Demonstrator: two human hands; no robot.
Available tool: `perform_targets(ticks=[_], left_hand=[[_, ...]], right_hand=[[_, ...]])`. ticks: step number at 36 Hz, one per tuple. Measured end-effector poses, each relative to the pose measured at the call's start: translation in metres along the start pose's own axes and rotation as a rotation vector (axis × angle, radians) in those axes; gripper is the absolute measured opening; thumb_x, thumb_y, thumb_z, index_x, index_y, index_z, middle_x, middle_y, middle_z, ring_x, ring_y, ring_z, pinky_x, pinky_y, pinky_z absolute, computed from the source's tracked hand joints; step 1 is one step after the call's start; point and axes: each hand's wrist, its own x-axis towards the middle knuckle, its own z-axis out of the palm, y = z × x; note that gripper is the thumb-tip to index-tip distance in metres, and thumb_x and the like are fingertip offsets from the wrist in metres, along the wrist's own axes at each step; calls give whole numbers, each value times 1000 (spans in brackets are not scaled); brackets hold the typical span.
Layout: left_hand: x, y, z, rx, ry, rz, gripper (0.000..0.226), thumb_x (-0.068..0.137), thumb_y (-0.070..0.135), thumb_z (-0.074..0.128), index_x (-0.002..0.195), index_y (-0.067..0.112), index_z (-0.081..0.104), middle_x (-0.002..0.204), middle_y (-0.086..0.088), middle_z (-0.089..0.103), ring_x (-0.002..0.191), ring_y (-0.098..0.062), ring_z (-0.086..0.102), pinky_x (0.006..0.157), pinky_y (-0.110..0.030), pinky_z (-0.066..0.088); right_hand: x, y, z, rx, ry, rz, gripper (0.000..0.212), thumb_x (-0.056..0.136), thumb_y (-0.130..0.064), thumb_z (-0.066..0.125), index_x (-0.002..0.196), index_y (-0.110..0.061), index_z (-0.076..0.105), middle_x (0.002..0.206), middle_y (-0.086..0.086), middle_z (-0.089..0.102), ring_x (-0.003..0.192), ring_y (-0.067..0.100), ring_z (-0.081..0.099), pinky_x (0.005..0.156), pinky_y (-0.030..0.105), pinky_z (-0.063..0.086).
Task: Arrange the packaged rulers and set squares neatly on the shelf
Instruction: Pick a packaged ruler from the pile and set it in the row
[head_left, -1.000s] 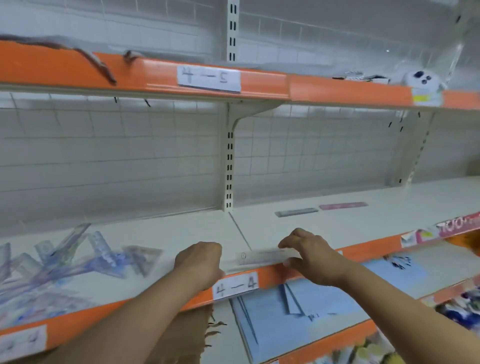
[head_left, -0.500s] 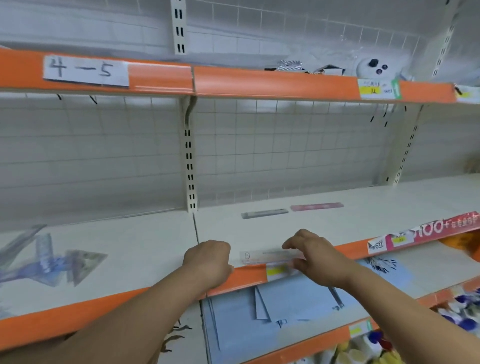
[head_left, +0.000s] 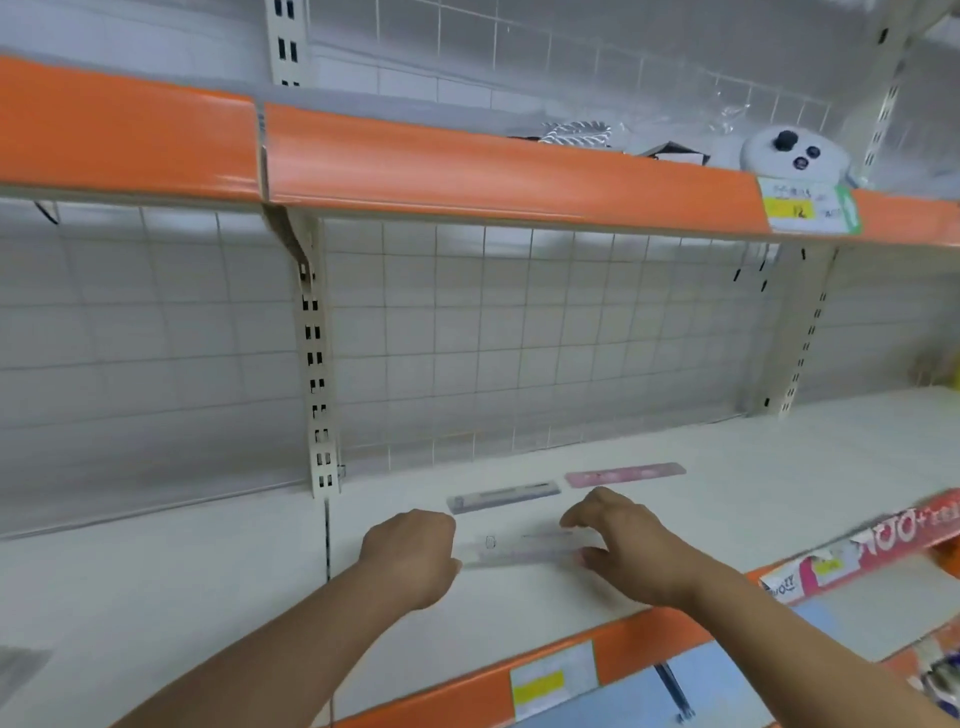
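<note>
A clear packaged ruler (head_left: 519, 551) lies crosswise on the cream shelf (head_left: 753, 499) between my hands. My left hand (head_left: 410, 553) grips its left end with curled fingers. My right hand (head_left: 623, 545) pinches its right end between thumb and fingers. Just behind it lie a grey packaged ruler (head_left: 504, 496) and, to the right, a pink packaged ruler (head_left: 626, 474), end to end in a row. The pile of set squares further left is out of view.
An upright slotted post (head_left: 317, 395) and a wire grid back panel (head_left: 519, 338) stand behind the shelf. The orange upper shelf edge (head_left: 467, 166) hangs overhead, with a white round device (head_left: 792, 150) on it. A lower shelf holds blue sheets (head_left: 727, 680).
Both hands carried the clear ruler from the orange front edge further back onto the shelf, close to the grey and pink rulers. The view swung right; the set square pile left the frame.
</note>
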Motion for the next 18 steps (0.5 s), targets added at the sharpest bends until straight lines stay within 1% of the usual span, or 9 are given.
perform_targets(ticks=[6,11,16,18], left_hand=[[19,-2,4,0,-21,-40,30,98,37,47,121,21,54,121,1,58,110,-20,56,89,-31,46],[29,-6,10,-14,-44,-89,30,98,38,46,122,20,55,121,1,58,111,-20,56,89,-31,44],[35,-8,15,-44,-51,-172,31,99,37,45,120,18,55,121,1,58,111,-19,56,86,-28,42],[39,-7,15,-51,-48,-205,31,99,36,45,121,17,55,122,1,58,112,-19,55,86,-27,42]], right_hand=[[29,10,9,-7,-33,-38,42,93,-25,56,134,-25,49,134,-4,45,126,16,43,107,28,33],[60,19,17,27,-46,-100,41,91,-21,57,132,-22,52,131,-2,48,121,16,48,103,25,38],[95,25,26,-3,-63,-182,38,91,-29,55,129,-23,54,123,0,50,115,18,51,100,29,38],[109,28,28,-32,-59,-216,35,91,-33,53,126,-25,55,117,-1,49,109,18,51,93,27,38]])
